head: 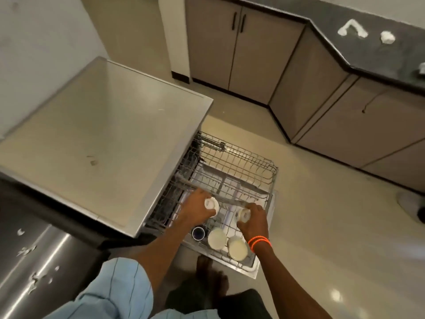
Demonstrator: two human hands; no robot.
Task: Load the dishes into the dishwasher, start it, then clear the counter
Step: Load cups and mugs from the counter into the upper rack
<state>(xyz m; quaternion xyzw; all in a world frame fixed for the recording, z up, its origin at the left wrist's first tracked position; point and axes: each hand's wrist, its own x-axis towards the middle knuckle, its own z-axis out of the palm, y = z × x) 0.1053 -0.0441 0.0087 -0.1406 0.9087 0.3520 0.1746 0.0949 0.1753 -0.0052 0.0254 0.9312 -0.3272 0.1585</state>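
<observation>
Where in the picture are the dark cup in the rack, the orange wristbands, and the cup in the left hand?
dark cup [198, 233]: head view, its open mouth.
orange wristbands [258, 242]: head view, the bands' middle.
white cup [211, 204]: head view, its upturned base.

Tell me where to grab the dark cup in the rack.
Take the dark cup by its rim, from straight above. It stands mouth up at the rack's near corner, with a white bowl close on its right, so a side grip looks cramped.
</observation>
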